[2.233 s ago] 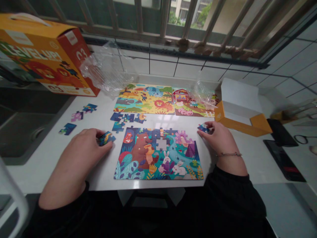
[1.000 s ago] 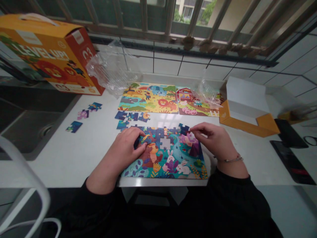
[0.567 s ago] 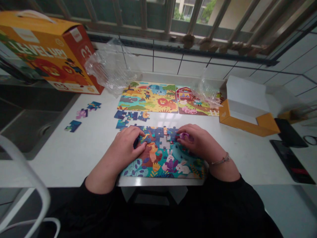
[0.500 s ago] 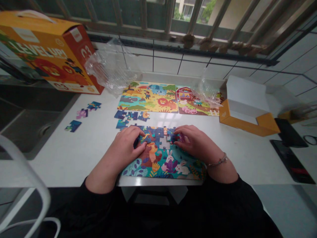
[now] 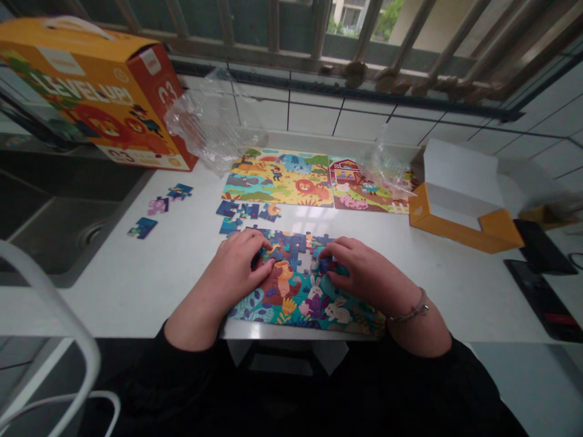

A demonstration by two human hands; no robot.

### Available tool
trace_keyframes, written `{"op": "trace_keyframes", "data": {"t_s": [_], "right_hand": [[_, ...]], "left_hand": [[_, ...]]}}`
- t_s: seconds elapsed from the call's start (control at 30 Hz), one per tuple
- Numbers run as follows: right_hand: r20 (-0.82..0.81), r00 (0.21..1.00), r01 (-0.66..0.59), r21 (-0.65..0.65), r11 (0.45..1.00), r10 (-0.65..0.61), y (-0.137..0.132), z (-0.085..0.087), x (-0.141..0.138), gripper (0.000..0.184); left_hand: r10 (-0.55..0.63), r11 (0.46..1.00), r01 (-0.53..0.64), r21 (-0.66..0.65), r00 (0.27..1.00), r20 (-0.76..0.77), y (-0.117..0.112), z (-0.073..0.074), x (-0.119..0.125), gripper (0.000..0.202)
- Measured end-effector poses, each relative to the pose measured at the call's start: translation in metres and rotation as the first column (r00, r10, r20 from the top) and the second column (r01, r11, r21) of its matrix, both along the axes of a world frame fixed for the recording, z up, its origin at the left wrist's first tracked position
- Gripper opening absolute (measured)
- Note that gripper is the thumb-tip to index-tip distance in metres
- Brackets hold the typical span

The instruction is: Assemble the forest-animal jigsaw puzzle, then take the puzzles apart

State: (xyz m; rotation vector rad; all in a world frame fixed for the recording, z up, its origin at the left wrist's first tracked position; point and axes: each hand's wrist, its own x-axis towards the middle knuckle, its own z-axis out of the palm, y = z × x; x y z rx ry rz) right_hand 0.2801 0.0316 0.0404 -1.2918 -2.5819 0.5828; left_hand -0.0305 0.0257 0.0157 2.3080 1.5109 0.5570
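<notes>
A colourful forest jigsaw puzzle [image 5: 296, 300] with a bear and rabbits lies at the counter's front edge. My left hand [image 5: 237, 264] rests on its upper left, fingers curled and pressing down on a piece beside the bear's head. My right hand [image 5: 364, 273] lies over the puzzle's right half. Its thumb and fingers pinch a small blue puzzle piece [image 5: 325, 264] at the white gap in the middle. A few loose blue pieces [image 5: 248, 212] lie just behind the puzzle.
Two finished puzzles [image 5: 282, 179] [image 5: 364, 194] lie at the back, with plastic bags [image 5: 214, 124] on them. A big orange box [image 5: 91, 103] stands left, above a sink [image 5: 54, 230]. More pieces [image 5: 159, 206] lie left; an open orange box [image 5: 460, 209] and dark devices [image 5: 542, 243] sit right.
Both hands came in from the puzzle's sides onto it. My left hand set its piece at the upper left; my right hand slid left with its blue piece to the middle gap.
</notes>
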Motion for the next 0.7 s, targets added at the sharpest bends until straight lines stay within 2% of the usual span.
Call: {"op": "trace_keyframes", "data": {"t_s": [0.13,0.33,0.53,0.6,0.7], "right_hand": [[-0.039,0.999,-0.023,0.011,1.0,0.024,0.0,-0.001,-0.003,0.028],[-0.141,0.981,-0.128,0.063,0.99,0.135,0.007,-0.018,-0.011,0.012],[-0.158,0.973,-0.151,0.116,0.982,0.169,0.012,-0.026,-0.011,0.01],[-0.169,0.973,-0.14,0.11,0.984,0.158,0.012,-0.027,-0.01,0.013],[-0.175,0.979,-0.096,0.077,0.992,0.108,0.012,-0.027,-0.01,0.033]], "left_hand": [[-0.006,1.0,0.006,0.002,1.0,0.0,0.0,-0.002,0.0,0.014],[0.013,1.0,-0.013,0.001,1.0,-0.007,0.0,-0.004,-0.001,0.014],[0.02,1.0,-0.021,-0.013,1.0,-0.016,0.001,-0.004,0.0,0.014],[0.021,1.0,-0.021,-0.015,1.0,-0.019,0.001,-0.003,0.0,0.014],[0.015,1.0,-0.015,-0.014,1.0,-0.018,0.0,-0.001,0.0,0.013]]}}
